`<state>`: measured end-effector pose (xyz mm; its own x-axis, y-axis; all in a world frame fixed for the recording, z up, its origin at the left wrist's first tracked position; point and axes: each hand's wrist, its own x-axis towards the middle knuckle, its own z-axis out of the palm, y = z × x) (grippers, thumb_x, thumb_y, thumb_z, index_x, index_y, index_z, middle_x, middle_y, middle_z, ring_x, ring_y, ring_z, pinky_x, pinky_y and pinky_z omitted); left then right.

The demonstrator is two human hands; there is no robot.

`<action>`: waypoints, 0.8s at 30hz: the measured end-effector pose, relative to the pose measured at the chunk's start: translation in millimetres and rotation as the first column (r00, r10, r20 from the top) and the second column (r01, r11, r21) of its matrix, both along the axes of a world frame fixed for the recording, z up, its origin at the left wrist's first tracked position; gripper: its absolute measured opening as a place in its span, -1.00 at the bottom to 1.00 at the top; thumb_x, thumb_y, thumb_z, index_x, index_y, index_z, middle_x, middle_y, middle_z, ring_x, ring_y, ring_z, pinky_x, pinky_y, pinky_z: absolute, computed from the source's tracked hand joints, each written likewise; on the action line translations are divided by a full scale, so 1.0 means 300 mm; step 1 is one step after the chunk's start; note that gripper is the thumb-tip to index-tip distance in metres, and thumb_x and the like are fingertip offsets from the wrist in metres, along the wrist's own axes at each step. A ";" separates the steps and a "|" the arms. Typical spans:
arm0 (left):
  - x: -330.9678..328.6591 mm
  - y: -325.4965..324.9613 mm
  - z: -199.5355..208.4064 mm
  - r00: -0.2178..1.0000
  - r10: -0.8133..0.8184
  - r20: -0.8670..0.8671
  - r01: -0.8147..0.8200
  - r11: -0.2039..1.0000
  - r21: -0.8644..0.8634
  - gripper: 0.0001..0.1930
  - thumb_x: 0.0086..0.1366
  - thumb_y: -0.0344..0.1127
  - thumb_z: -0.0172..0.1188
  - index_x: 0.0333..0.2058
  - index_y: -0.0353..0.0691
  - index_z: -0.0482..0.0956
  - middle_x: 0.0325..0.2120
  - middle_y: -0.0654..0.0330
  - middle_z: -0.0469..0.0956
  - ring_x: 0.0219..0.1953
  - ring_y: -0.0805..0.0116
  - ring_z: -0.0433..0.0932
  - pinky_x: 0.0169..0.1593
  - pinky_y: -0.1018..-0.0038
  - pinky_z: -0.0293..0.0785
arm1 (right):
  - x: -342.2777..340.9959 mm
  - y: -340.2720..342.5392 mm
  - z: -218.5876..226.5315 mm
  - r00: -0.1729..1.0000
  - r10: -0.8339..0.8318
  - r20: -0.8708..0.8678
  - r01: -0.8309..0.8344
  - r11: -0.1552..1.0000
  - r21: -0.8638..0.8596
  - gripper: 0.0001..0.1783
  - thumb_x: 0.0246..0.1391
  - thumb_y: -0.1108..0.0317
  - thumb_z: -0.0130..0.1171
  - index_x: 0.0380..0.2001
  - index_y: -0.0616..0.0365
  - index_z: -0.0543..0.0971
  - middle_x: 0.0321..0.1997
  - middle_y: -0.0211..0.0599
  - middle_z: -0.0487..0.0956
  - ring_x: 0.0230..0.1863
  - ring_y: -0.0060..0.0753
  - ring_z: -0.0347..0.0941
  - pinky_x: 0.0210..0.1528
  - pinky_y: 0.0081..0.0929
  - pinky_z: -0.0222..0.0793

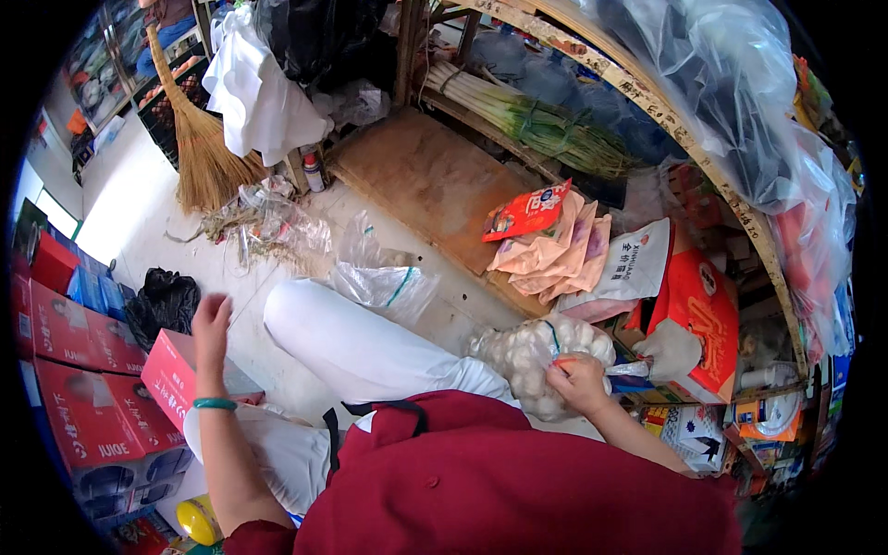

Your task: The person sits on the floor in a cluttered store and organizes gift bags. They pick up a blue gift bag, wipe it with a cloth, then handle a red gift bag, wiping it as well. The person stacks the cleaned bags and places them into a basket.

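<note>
My right hand [581, 382] is closed on the top of a clear plastic bag of white garlic bulbs [535, 379], which rests on the floor beside my knee. A green tie or strip shows on the bag near my fingers. My left hand [211, 326] is raised on the left, above the pale floor. It holds nothing, and its fingers are loosely bent and partly blurred. A green bangle [215, 404] circles that wrist. The nearest thing to the left hand is a pink-and-white box [171, 375].
An empty-looking clear bag [384, 285] lies ahead of my knee. Orange packets [555, 250] and a white sack [624, 268] rest by a brown board [425, 185]. Green onions [527, 120] fill a low shelf. A straw broom [199, 139] leans behind plastic litter [277, 222]. Red boxes [88, 407] stack at left.
</note>
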<state>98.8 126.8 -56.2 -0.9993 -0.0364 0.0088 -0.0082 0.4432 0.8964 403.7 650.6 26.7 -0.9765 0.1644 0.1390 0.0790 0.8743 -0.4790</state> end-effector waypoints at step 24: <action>-0.238 0.406 0.297 0.981 -0.001 -0.196 0.004 1.000 0.018 -0.79 0.20 -0.33 0.09 -0.25 -0.34 0.48 -0.54 0.18 0.49 -0.54 0.48 0.43 -0.39 0.52 0.35 | -0.398 -0.127 -0.019 0.980 -0.195 0.024 0.183 0.859 -0.479 -0.73 -0.07 0.33 0.14 -0.66 0.31 0.42 -0.77 -0.27 0.30 -0.67 -0.62 0.19 -0.61 -0.46 0.14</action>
